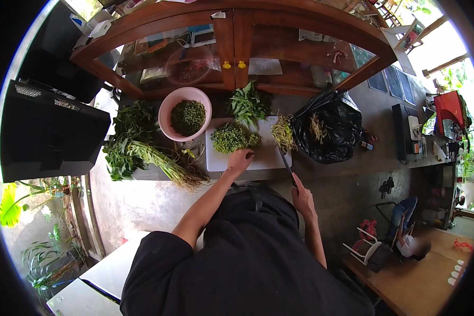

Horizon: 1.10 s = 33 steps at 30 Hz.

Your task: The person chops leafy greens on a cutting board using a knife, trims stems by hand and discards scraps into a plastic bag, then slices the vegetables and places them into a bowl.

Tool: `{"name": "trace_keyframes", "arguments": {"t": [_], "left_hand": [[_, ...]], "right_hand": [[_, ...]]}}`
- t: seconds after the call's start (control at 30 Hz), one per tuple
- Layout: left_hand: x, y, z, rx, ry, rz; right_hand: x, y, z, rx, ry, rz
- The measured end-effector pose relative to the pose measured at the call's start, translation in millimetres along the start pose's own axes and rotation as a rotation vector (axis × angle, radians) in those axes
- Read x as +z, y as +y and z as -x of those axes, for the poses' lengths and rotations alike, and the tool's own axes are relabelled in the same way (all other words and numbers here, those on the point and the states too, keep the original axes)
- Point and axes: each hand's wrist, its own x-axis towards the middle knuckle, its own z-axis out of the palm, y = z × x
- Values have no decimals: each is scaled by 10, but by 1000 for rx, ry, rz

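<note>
A white cutting board [271,159] lies on the counter, with a heap of chopped green stems [229,138] on it. My left hand [240,159] is at the heap's near edge, fingers curled in; whatever they may hold is hidden. My right hand [303,199] grips the dark handle of a knife [287,167], whose blade points away over the board's right side. Near the knife tip, a pile of pale root ends [283,132] hangs over the board's right edge. Leafy green tops [247,105] lie at the board's far edge.
A pink bowl [162,124] holds chopped greens. Left of the board are bunches of leafy stems with roots [168,163]. A black plastic bag [347,118] with trimmings stands to the right. Behind is a wooden glass-door cabinet [224,31]. Another person [405,242] sits at lower right.
</note>
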Motion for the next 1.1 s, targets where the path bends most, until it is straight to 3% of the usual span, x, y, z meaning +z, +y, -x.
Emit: {"name": "trace_keyframes", "arguments": {"t": [0.23,0.33,0.43,0.53,0.63,0.8,0.93,1.0,1.1], "left_hand": [[-71,-39,65,-22,41,-2],[-114,-155,170,-54,91,39],[-245,-215,348,-150,149,19],[-399,-277,540,-204,259,18],[-478,-370,695,-303,387,31],[-558,-557,808,-343,546,-68],[-664,-534,869,-376,598,-23],[-665,-601,864,-365,637,-25],[-659,-645,864,-379,657,-46]], "right_hand": [[117,-58,-78,-41,-75,-92],[178,-146,-171,-183,-82,-139],[179,-313,-268,-117,-281,-71],[270,-388,-379,-282,-311,-95],[413,-477,-506,-356,-375,-21],[499,-858,-689,-269,-596,302],[807,-713,-815,-492,-505,231],[871,-734,-864,-719,-357,130],[852,-817,-918,-618,-490,252]]}}
